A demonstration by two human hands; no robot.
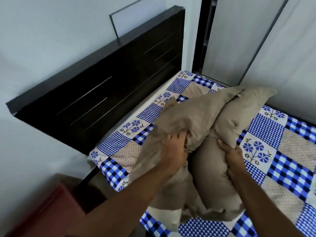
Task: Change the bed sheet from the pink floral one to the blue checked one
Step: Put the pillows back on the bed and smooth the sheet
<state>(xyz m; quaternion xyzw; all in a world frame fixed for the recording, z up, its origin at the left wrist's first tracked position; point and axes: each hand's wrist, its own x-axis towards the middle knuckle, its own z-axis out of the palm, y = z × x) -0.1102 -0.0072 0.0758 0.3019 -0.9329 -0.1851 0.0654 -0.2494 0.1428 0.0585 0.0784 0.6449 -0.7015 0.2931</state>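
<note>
Beside the dark wooden headboard [102, 93], the blue checked sheet [290, 171] is seen spread flat over the bed, reaching its visible corners. It is made up of patchwork squares: bold blue-and-white checks, fine blue gingham, beige dotted panels and white panels printed with blue flowers. A corner of it hangs slightly over the near left edge. Two beige pillows are held above the sheet. The left pillow [191, 113] is gripped by the left hand [172, 151], whose fingers are curled into bunched fabric. The right pillow [213, 177] is clutched by the right hand [234, 156], fingers closed round its pinched middle. A reddish-brown cabinet [42, 211] is visible at the lower left, near the bed.
</note>
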